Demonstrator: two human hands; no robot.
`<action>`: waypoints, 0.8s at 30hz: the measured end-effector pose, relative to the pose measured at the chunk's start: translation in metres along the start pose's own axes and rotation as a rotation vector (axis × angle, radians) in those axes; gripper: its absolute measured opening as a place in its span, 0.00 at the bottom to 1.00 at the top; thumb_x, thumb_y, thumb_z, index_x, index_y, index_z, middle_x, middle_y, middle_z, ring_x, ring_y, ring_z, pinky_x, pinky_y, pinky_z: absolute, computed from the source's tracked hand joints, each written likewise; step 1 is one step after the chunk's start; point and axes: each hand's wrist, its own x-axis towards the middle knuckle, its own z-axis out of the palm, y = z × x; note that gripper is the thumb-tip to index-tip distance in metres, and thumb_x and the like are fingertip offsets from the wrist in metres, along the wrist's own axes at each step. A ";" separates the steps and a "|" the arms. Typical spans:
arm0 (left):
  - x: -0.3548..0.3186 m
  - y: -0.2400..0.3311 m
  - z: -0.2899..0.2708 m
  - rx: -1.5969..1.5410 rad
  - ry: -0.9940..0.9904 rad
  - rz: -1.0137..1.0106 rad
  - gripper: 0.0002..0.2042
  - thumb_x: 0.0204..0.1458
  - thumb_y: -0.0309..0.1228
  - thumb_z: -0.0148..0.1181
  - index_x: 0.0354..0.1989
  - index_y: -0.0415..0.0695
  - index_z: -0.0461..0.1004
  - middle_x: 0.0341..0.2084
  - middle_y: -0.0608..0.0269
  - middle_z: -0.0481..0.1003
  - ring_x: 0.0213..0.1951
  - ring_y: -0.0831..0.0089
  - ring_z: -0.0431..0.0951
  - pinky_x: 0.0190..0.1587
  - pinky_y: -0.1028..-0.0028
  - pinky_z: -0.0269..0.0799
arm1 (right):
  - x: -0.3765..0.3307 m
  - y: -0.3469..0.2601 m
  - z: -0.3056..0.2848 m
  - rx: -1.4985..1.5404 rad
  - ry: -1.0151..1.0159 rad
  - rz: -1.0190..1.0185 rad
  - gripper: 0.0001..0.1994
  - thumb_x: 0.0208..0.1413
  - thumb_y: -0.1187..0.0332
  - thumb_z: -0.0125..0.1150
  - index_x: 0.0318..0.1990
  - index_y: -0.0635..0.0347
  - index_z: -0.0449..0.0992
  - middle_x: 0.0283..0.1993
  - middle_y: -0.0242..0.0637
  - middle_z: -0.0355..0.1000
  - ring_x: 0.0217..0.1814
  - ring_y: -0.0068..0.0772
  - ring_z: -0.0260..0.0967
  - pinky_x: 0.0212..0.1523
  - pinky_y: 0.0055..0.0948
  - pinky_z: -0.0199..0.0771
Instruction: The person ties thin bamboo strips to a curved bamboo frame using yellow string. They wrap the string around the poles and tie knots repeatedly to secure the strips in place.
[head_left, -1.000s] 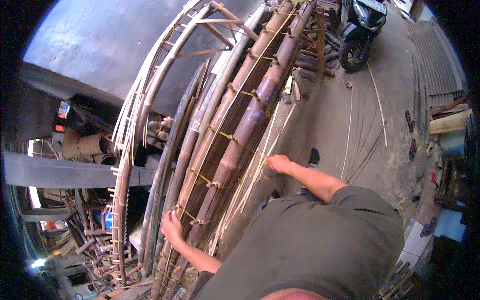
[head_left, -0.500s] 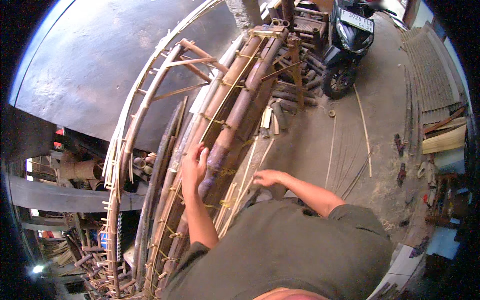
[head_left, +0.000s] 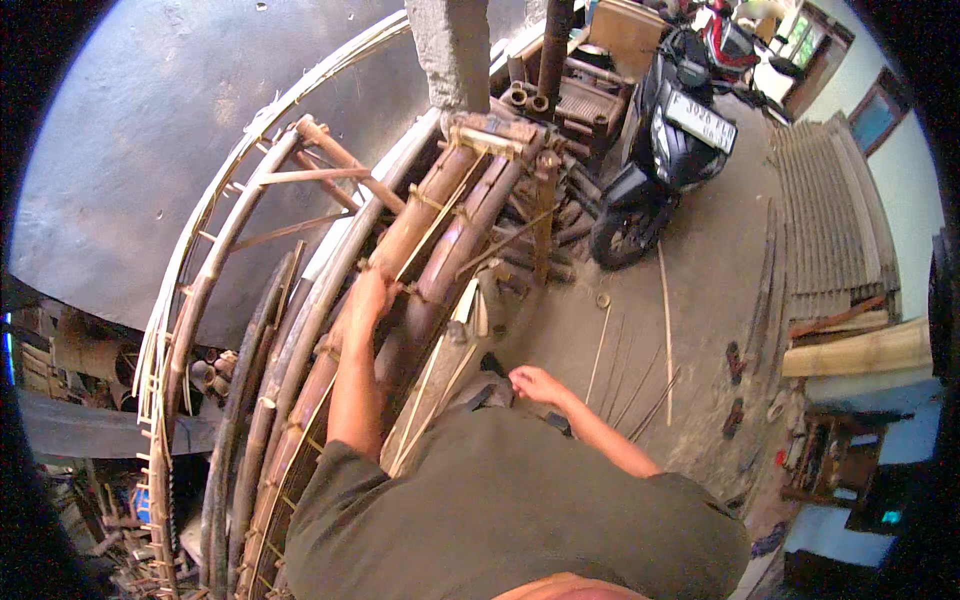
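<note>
Up against the long curved frame of thick brown bamboo poles (head_left: pixel 420 250), lashed together with pale strips, the left hand (head_left: pixel 365 305) lies with its fingers wrapped over one pole, closed on it about halfway along the bundle. The right hand (head_left: pixel 535 382) hangs free beside the person's hip, fingers loosely curled and apart, holding nothing; it is just beside the thin pale bamboo slats (head_left: pixel 430 400) that lean against the frame. The frame runs from the lower left up to a grey concrete post (head_left: pixel 450 50), with thinner bent ribs (head_left: pixel 200 300) arching along its outer side.

No container shows with anything in it that can be made out; the clutter at the lower left is too dark to read.

Half a second ago the left hand was lower on the poles with its fingers spread open; it has since slid further up the bundle and closed. The right hand has dropped away from the slats and nearer the body, and the view has tilted up, bringing more of the parked black motorbike (head_left: pixel 665 150) into sight.

Underfoot is a bare grey concrete floor (head_left: pixel 700 300), strewn with loose thin sticks (head_left: pixel 665 330). Stacked split-bamboo panels (head_left: pixel 830 220) lie at the right, near a pale wall.
</note>
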 end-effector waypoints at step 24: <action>0.123 0.113 0.064 -0.275 0.420 -0.297 0.15 0.53 0.37 0.56 0.47 0.48 0.69 0.37 0.55 0.77 0.44 0.54 0.74 0.48 0.53 0.55 | 0.204 -0.286 -0.115 1.351 0.262 -0.237 0.11 0.58 0.60 0.49 0.27 0.53 0.68 0.27 0.28 0.68 0.32 0.24 0.66 0.34 0.25 0.66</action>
